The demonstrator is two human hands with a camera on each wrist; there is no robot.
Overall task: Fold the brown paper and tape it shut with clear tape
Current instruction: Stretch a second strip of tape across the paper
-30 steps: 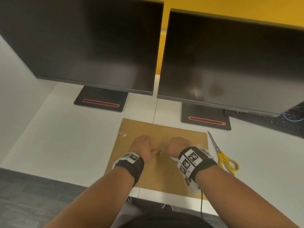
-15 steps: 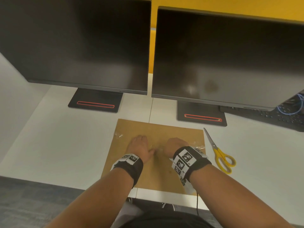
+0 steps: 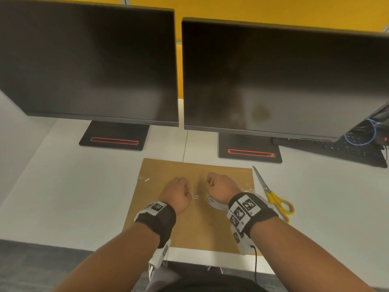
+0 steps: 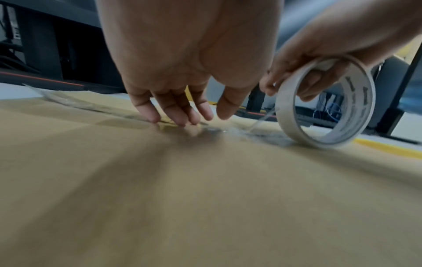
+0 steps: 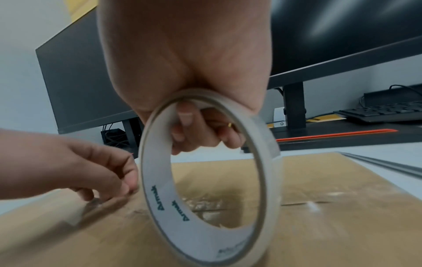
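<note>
The brown paper (image 3: 195, 224) is lying flat on the white bench (image 3: 63, 197), already folded from the look of it, with clear tape (image 5: 331, 196) stuck along the seam across the middle. Right hand (image 3: 221, 189) has its grip wrapped around the tape roll (image 4: 326, 101), fingers hooked through the core, roll standing on edge and touching the paper, a strip running off it down to the sheet. Left hand (image 3: 179, 194) isn't gripping anything; its fingertips (image 4: 182, 117) are straight-ish and pressing down on the taped seam right beside the roll.

Handling-wise, I'd guess the paper is light and kind of stiff, so it'll slide or spring back open unless you pin it right at the seam. The tape's the fiddly bit: thin, clingy, wrinkles easily (it's already bunched up near the roll). Best held by the roll's core, keeping the strip taut. Yellow-handled scissors (image 3: 275, 202) are just off the paper's right edge.
</note>
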